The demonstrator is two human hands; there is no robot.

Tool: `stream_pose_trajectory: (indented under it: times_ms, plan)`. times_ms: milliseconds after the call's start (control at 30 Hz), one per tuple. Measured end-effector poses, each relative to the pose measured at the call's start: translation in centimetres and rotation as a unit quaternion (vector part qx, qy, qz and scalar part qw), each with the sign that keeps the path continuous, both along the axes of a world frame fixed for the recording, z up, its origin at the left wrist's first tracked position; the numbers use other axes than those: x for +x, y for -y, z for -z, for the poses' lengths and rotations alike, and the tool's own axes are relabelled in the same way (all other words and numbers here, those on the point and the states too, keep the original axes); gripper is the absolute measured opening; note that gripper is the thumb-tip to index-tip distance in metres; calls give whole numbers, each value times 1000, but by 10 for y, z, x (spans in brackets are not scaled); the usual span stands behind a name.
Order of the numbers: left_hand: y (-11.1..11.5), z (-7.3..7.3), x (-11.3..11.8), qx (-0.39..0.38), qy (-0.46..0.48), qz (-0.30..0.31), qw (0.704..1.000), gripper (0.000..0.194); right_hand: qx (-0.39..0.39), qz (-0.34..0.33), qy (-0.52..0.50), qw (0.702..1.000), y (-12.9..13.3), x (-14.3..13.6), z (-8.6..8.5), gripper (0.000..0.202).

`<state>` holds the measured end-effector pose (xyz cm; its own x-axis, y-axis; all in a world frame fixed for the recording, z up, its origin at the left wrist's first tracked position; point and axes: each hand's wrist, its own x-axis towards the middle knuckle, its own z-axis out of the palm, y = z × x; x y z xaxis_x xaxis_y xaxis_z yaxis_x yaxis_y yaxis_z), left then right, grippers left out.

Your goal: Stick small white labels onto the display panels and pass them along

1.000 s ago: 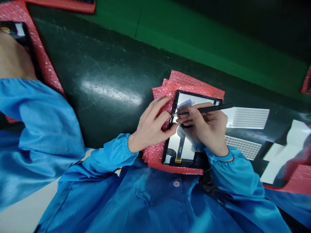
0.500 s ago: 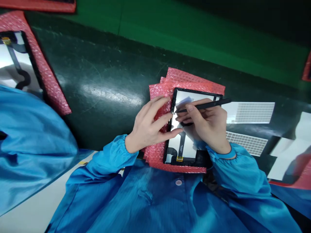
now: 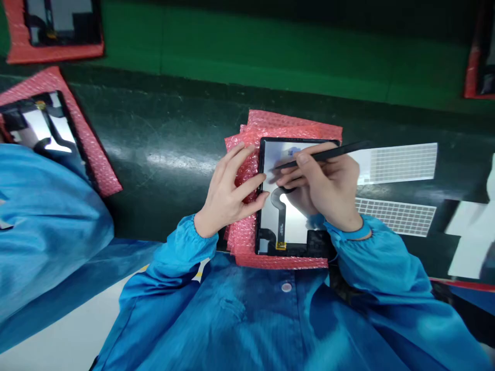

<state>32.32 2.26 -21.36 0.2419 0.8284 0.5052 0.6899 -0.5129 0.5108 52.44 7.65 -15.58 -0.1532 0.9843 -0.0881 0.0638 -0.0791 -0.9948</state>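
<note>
A display panel (image 3: pixel 296 232) with a black frame and a silvery back lies on red bubble wrap (image 3: pixel 243 234) in front of me. A dark ribbon cable (image 3: pixel 281 219) runs down its back to a gold connector. My left hand (image 3: pixel 228 190) rests at the panel's left edge, fingers spread, thumb and index finger touching the frame. Above the panel, my right hand (image 3: pixel 328 183) grips black tweezers (image 3: pixel 336 152) like a pen. Their tips point left, just over the silvery back; whether they touch it I cannot tell.
Sheets of small white labels (image 3: pixel 402 162) lie right of the panel, with white paper (image 3: pixel 469 242) farther right. At the left, a co-worker's blue sleeve (image 3: pixel 50 221) is beside another panel (image 3: pixel 58 126) on red wrap. More wrapped panels (image 3: pixel 73 26) sit on the green strip behind.
The view has shifted. My left thumb has drawn back from over the panel to its left edge, and the tweezer tips have moved away from that edge, out over the silvery back.
</note>
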Motion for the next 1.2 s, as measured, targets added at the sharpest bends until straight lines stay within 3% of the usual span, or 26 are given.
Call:
stream_pose_trajectory:
  times_ms: [133, 300, 367, 533, 633, 800, 933, 1200]
  plan:
    - [-1, 2, -1, 34, -20, 12, 999, 30, 94, 82, -50, 991, 0, 25, -11, 13]
    - [0, 0, -1, 37, -21, 12, 999, 33, 156, 140, 13, 978, 10, 95, -13, 13]
    - [1, -2, -2, 36, -23, 15, 999, 34, 148, 141, 53, 977, 22, 125, -4, 16]
    - [7, -18, 9, 39, -50, 7, 998, 26, 70, 41, 111, 990, 53, 174, 33, 17]
    - [14, -38, 31, 10, -45, 5, 999, 19, 78, 31, 119, 989, 60, 183, 51, 19]
    - [23, -60, 76, -57, -62, 106, 991, 31, 104, 49, 137, 984, 52, 184, 60, 20]
    - [24, -56, 96, -121, -106, 120, 980, 47, 91, 35, 137, 986, 46, 183, 61, 20]
    - [21, -39, 100, -94, -150, 104, 979, 57, 68, 24, 141, 987, 42, 182, 58, 19]
